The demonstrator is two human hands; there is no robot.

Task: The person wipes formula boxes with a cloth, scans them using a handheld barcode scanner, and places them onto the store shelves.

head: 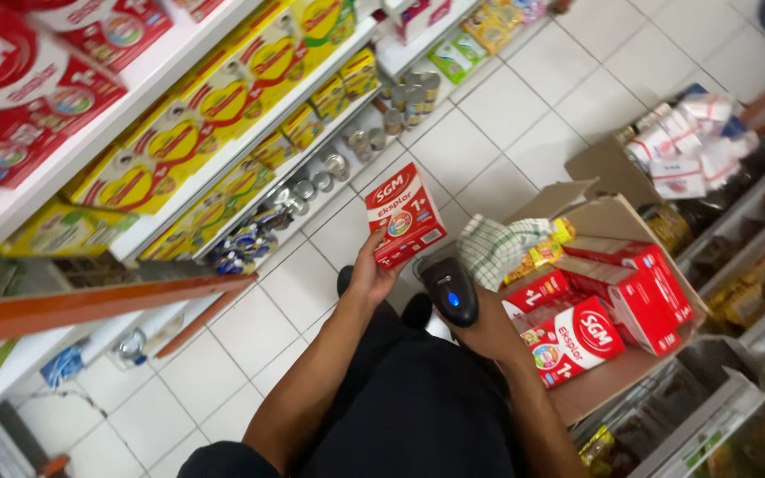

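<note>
My left hand [370,274] holds up a red and white carton [405,215] by its lower edge, above the tiled floor. My right hand [487,329] grips a black handheld scanner [450,289] with a blue light, just below and to the right of the carton. To the right of the scanner sits an open cardboard box [608,381] holding several more red cartons [617,296] and a green checked cloth [493,250].
Shelves [179,66] on the left carry red cartons, yellow cartons and tins. A second cardboard box [599,164] with white packets stands at the upper right, beside more shelving. White floor tiles [524,97] lie between the racks.
</note>
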